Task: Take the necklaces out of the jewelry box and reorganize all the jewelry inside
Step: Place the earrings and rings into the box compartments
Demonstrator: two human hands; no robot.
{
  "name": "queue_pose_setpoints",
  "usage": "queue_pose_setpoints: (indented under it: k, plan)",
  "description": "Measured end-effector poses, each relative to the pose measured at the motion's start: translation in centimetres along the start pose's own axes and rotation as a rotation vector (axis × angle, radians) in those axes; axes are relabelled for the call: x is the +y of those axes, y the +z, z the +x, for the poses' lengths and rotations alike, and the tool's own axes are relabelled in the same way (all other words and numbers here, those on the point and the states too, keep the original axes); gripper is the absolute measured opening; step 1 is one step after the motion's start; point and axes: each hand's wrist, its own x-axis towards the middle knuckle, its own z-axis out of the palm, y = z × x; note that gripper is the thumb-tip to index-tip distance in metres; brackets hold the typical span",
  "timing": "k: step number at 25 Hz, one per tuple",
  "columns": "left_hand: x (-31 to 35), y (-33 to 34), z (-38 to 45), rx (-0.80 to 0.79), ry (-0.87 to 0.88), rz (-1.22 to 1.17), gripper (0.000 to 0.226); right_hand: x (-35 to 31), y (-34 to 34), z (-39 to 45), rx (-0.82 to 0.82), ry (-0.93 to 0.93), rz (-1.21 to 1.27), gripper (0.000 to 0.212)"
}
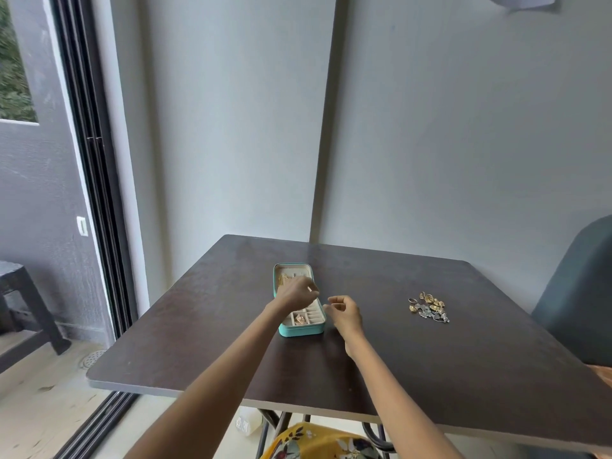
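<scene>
Teal jewelry box (pixel 299 328) sat open mid-surface (pixel 198 342), gold pieces inside; jewelry pile (pixel 428 307) lay well right. Left hand (pixel 295 293) over box, right hand (pixel 344 313) beside, fingers curled; contents indiscernible. Reorganizing unfinished.

A turquoise jewelry box (pixel 299 330) is lying open on a dark wooden table (pixel 414 359), a gold piece (pixel 300 319) sitting in one near compartment. The left hand (pixel 296 293) is hovering over the box with fingers curled; whether it is pinching anything is unclear. The right hand (pixel 344 313) is hanging just beside the box, loosely curled. A pile of gold and silver jewelry (pixel 429 307) is lying well apart to the right.
</scene>
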Motion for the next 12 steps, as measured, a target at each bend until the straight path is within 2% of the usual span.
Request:
queue_pose_setpoints:
  k: [3, 5, 8, 12]
  plan:
    - [2.0, 0.7, 0.3, 0.061, 0.083, -0.063, 0.027, -0.2, -0.5, 0.4, -0.025, 0.017, 0.077, 0.002]
    - [3.6, 1.2, 0.6, 0.081, 0.107, -0.133, 0.026, -0.1, -1.5, 1.0, 0.0, -0.009, 0.073, 0.005]
    - [6.6, 3.8, 1.8, 0.067, 0.132, -0.261, 0.025, 1.0, -5.0, 2.4, 0.103, -0.058, -0.038, 0.012]
    - [10.7, 9.5, 2.6, -0.016, 0.148, -0.398, 0.026, 3.7, -11.2, 4.3, 0.26, 0.006, -0.129, 0.02]
